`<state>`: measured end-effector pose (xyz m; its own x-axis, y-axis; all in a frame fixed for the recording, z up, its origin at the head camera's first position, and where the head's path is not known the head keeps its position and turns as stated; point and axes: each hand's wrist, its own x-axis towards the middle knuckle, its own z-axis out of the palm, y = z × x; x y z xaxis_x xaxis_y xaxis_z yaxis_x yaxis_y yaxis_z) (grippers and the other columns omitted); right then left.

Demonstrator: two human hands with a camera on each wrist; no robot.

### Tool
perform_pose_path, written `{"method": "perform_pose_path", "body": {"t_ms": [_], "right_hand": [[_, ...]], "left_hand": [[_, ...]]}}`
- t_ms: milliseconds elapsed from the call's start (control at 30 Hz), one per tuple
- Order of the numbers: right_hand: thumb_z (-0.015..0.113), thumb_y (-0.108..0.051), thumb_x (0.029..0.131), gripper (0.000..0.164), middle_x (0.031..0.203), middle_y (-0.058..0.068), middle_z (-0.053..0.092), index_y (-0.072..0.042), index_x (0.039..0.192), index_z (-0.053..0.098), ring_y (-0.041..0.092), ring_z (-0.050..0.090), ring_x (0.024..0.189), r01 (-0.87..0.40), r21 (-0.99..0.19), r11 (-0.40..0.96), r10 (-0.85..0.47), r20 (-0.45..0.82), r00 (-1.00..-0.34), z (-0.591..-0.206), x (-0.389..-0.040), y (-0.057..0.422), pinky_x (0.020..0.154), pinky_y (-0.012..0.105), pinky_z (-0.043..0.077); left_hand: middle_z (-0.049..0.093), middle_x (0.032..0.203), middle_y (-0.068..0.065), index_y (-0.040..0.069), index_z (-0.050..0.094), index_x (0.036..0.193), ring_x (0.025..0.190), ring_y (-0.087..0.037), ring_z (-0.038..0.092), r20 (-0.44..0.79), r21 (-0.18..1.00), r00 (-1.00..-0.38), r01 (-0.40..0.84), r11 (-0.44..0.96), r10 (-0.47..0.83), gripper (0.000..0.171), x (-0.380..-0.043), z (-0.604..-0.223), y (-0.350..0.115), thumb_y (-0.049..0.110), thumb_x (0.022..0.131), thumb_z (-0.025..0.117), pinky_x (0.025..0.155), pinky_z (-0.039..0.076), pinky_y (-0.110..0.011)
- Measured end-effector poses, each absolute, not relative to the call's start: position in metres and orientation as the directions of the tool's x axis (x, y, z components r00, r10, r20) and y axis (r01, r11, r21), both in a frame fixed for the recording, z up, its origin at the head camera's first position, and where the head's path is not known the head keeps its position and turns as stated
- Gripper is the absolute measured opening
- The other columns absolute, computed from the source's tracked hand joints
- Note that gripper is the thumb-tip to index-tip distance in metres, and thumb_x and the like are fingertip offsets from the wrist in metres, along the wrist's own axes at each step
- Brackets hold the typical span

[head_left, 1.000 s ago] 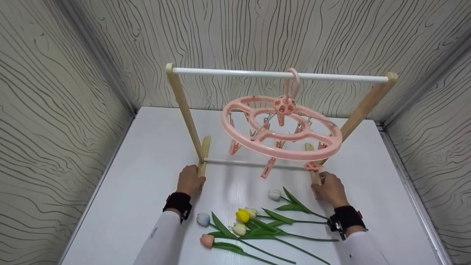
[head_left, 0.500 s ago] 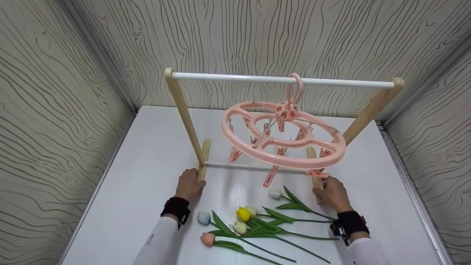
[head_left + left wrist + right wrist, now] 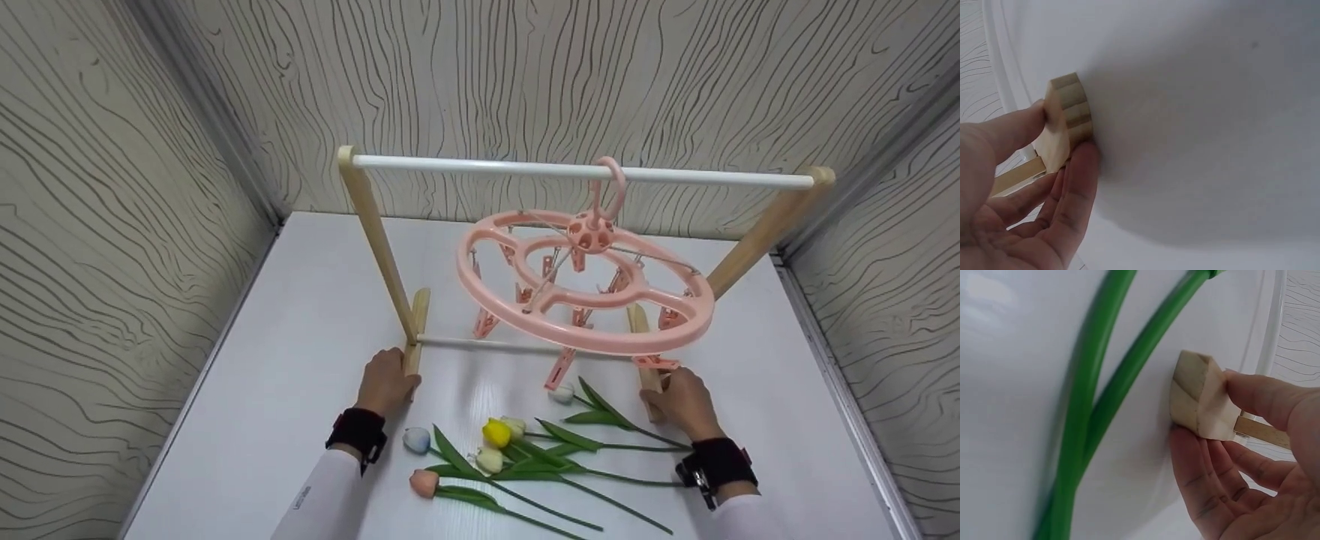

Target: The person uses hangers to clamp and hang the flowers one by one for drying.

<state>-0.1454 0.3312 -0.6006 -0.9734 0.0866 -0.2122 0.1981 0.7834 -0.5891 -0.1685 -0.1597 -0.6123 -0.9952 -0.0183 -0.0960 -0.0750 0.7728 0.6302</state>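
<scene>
Our left hand [image 3: 386,384] and right hand [image 3: 684,401] are pinching a central pale-wood, white-barred rack [image 3: 380,251] by its near foot-ends [image 3: 1077,109]; from it, right of centre, a round pink plastic clip hanger [image 3: 592,341] is hanging (green-stemmed, mixed-colour tulips [image 3: 490,460] are lying near).

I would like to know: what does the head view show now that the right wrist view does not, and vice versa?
Only the head view shows the pink round hanger on the white top rod, the tulip heads, and the left hand holding the left foot of the stand.

Only the right wrist view shows the palm side of the right hand, and the close-up wood grain on the end of the right foot.

Both show the right hand gripping that foot, green stems, the white table and the line-patterned wall.
</scene>
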Motion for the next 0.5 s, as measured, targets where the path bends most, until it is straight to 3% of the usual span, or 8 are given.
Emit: {"method": "perform_pose_path", "body": {"t_ms": [500], "right_hand": [[0.081,-0.008,0.086,0.024,0.065,0.001,0.049,0.002,0.101,0.065,0.017,0.047,0.058,0.150,-0.599,0.787,0.061,-0.166,-0.984,-0.604,-0.131,0.332,0.049,0.027,0.033]], "left_hand": [[0.065,0.089,-0.018,-0.008,0.067,0.107,0.078,-0.025,0.060,-0.117,0.610,-0.993,-0.088,0.788,-0.020,0.032,-0.161,-0.614,-0.160,0.011,0.085,0.080,0.068,0.053,-0.038]]}}
